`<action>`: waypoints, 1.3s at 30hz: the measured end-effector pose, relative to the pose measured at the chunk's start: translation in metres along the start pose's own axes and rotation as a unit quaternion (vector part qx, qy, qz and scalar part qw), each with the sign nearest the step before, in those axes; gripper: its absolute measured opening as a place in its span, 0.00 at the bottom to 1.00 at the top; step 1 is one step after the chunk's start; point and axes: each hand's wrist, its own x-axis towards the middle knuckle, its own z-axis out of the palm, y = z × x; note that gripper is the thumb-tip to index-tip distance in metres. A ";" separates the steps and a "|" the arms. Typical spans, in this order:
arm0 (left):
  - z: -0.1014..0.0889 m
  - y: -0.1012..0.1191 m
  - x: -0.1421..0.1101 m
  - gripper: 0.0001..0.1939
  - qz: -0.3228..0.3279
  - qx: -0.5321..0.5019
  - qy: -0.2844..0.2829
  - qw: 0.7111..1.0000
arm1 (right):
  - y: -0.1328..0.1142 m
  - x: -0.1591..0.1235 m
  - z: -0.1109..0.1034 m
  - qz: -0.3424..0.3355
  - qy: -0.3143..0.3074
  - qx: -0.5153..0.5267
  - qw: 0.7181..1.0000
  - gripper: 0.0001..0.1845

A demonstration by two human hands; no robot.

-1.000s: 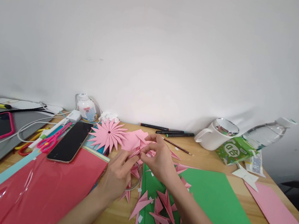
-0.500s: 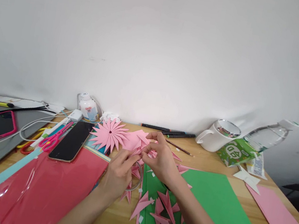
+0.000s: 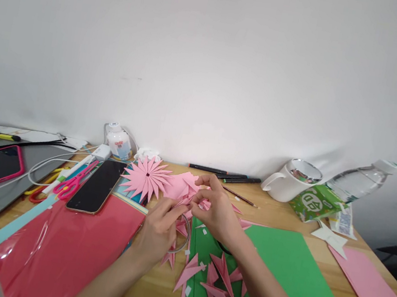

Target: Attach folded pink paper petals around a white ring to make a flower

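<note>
My left hand (image 3: 159, 225) is closed, its thumb and fingers pinching a pink folded paper piece (image 3: 185, 201). Facing it, my right hand (image 3: 215, 211) has its thumb and index finger brought together at the same piece; what lies between those fingertips is hidden. A clear ring, apparently a tape roll (image 3: 188, 235), stands beside my left hand, partly covered by it. Just beyond the hands lie a pink paper pinwheel with many points (image 3: 136, 177) and a pink sheet (image 3: 176, 185). Several pointed pink folded pieces (image 3: 219, 294) lie below my right wrist, among small white bits.
Green paper (image 3: 293, 286) lies right, red sheets in clear plastic (image 3: 63, 252) left. Around them are a black phone (image 3: 96, 186), pink scissors (image 3: 72, 186), markers (image 3: 241, 180), a pencil (image 3: 239, 196), a white mug (image 3: 284, 183), a tilted bottle (image 3: 358, 183) and a green packet (image 3: 313, 204).
The view has shifted slightly, so everything sits a little further right. Both hands keep their hold with almost no movement.
</note>
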 end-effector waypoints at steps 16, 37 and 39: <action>-0.001 0.000 0.000 0.19 0.002 -0.012 -0.015 1.000 | 0.003 0.000 -0.006 -0.015 -0.032 -0.015 0.999 0.08; -0.001 0.000 0.000 0.20 0.005 0.003 -0.030 1.000 | -0.001 0.000 -0.015 -0.003 -0.064 -0.039 0.997 0.10; 0.000 -0.001 -0.001 0.19 0.014 0.011 -0.037 0.999 | -0.002 0.000 -0.016 0.006 -0.076 -0.044 0.996 0.10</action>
